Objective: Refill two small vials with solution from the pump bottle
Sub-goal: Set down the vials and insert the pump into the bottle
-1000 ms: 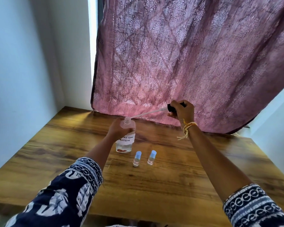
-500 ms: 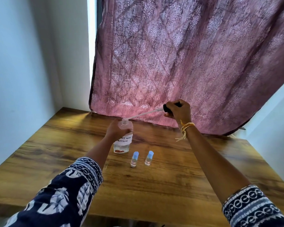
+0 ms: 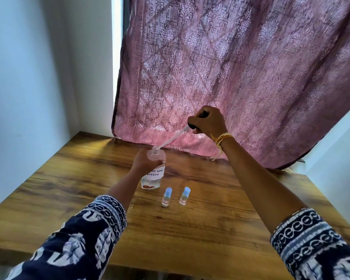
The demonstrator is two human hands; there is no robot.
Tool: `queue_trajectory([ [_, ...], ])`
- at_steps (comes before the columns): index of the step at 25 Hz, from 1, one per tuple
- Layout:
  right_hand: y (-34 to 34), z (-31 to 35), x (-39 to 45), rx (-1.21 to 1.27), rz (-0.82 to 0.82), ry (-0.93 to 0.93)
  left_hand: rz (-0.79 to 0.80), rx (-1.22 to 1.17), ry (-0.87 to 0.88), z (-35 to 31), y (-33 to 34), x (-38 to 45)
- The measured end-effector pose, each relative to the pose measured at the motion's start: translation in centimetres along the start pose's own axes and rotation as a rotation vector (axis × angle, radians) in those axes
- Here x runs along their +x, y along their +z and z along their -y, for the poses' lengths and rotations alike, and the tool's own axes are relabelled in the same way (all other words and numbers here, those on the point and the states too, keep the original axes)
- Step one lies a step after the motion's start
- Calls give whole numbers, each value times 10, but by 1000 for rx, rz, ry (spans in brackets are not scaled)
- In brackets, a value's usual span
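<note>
A clear bottle (image 3: 153, 176) with a white handwritten label stands on the wooden table (image 3: 190, 229). My left hand (image 3: 143, 161) grips it around the shoulder. Its neck is open. My right hand (image 3: 207, 123) holds the black pump head (image 3: 192, 126) up and to the right of the bottle. The pump's white dip tube (image 3: 172, 139) slants down from it, its lower end at the bottle's mouth. Two small vials with light blue caps stand upright just in front of the bottle: the left vial (image 3: 166, 197) and the right vial (image 3: 185, 196).
A pink patterned curtain (image 3: 240, 77) hangs behind the table, reaching its back edge. White walls close in on the left and right. The table's front edge runs near the bottom of the view between my patterned sleeves.
My right hand has lifted the pump head higher, so the dip tube now slants more steeply out of the bottle. My left hand, the bottle and the vials stay in place.
</note>
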State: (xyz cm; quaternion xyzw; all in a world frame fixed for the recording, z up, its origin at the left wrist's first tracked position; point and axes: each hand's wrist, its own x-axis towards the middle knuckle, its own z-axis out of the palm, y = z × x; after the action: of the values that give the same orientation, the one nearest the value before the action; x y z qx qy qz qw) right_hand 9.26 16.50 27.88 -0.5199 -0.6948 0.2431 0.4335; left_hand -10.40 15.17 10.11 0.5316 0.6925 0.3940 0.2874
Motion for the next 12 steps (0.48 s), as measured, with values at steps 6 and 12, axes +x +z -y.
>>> queue_trajectory([
  [6, 31, 19, 27, -154, 218, -15, -1, -17, 27, 3, 1, 2],
  [12, 78, -12, 24, -228, 347, 18, 0, -33, 73, 7, 2, 1],
])
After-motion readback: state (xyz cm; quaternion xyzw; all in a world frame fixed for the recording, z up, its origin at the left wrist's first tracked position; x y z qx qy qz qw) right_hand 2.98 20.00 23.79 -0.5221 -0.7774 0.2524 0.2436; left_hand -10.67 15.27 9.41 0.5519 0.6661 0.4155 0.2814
